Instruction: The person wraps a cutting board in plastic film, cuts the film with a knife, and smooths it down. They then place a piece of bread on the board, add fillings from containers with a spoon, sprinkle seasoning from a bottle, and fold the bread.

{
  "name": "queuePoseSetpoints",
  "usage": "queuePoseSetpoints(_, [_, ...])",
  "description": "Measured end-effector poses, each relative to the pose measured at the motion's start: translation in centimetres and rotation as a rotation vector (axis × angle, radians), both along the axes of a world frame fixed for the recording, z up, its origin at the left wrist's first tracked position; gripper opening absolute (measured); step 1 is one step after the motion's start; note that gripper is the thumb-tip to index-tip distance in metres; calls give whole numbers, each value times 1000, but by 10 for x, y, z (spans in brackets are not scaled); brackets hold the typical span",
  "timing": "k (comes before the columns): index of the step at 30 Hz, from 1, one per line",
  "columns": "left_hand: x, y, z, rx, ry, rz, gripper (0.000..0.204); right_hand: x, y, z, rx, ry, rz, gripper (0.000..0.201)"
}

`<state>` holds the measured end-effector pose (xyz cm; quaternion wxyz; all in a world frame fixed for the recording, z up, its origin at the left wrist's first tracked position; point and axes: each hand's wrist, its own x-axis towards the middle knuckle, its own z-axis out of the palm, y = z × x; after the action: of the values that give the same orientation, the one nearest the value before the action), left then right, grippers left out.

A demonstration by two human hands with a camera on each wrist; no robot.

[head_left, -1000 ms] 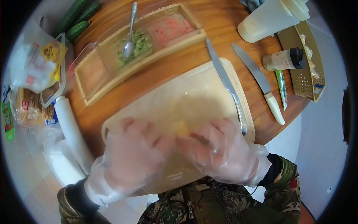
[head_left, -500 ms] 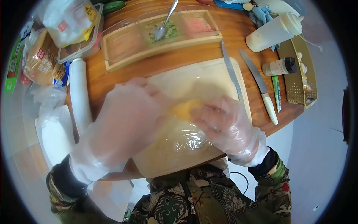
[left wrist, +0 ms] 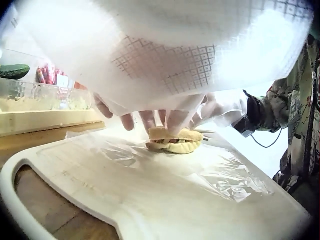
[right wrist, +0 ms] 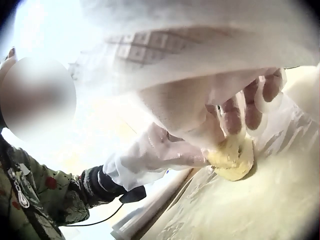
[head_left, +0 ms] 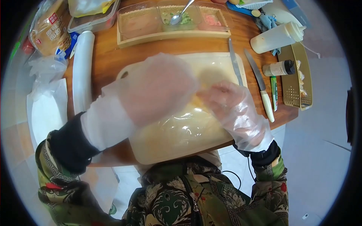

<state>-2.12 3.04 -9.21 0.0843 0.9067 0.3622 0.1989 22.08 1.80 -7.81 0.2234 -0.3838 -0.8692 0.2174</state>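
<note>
A small filled bread sandwich (left wrist: 176,142) lies low over clear plastic film (head_left: 184,126) on the cream cutting board (head_left: 162,148). In the left wrist view, pale filling shows between its two bread layers. My gloved left hand (head_left: 158,90), blurred in the head view, is arched over it and hides most of it. From the other side my gloved right hand (head_left: 228,100) grips it, fingertips bent down onto the bread (right wrist: 232,159) in the right wrist view. There the left hand's fingers (right wrist: 192,152) pinch the bread's near side.
A bread knife (head_left: 235,62) lies along the board's right edge, a white-handled knife (head_left: 266,103) beyond it. Behind the board stands a wooden tray (head_left: 169,35) of diced food with a spoon (head_left: 181,14). A white roll (head_left: 83,71) lies left; a squeeze bottle (head_left: 277,37) and basket (head_left: 290,92) are right.
The head view has shifted, so table things sit higher in it. My left hand has come over the sandwich, which showed yellow between both hands half a second ago.
</note>
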Motion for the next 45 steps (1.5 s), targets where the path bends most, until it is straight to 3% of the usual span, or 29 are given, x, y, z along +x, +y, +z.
queuePoseSetpoints(3, [1,0,-3,22,-38,-14,14,-1,2,8,-116,38,-15,20])
queuePoseSetpoints(7, [2,1,-8,126,-67,-31,16,-1,5,8,-49,-36,2,24])
queuePoseSetpoints(9, [2,2,-3,129,-45,-42,16,-3,5,11,-102,44,29,26])
queuePoseSetpoints(11, [5,1,15,-83,66,-5,17,-2,6,10,-87,53,49,26])
queuePoseSetpoints(15, [7,2,21,-148,138,14,18,-3,4,8,-191,72,11,27])
queuePoseSetpoints(19, [5,7,14,-173,29,4,17,-2,5,5,-280,139,15,25])
queuePoseSetpoints(23, [6,17,15,-257,-147,-8,18,-1,4,6,-252,73,0,23])
queuePoseSetpoints(33, [11,24,19,-344,-30,32,21,-1,2,-4,124,-35,35,21])
queuePoseSetpoints(43, [6,26,19,-291,-97,-12,19,-4,-1,-2,240,-73,72,18])
queuePoseSetpoints(45, [4,29,20,-244,-108,-49,20,-3,-2,-4,102,-19,31,16])
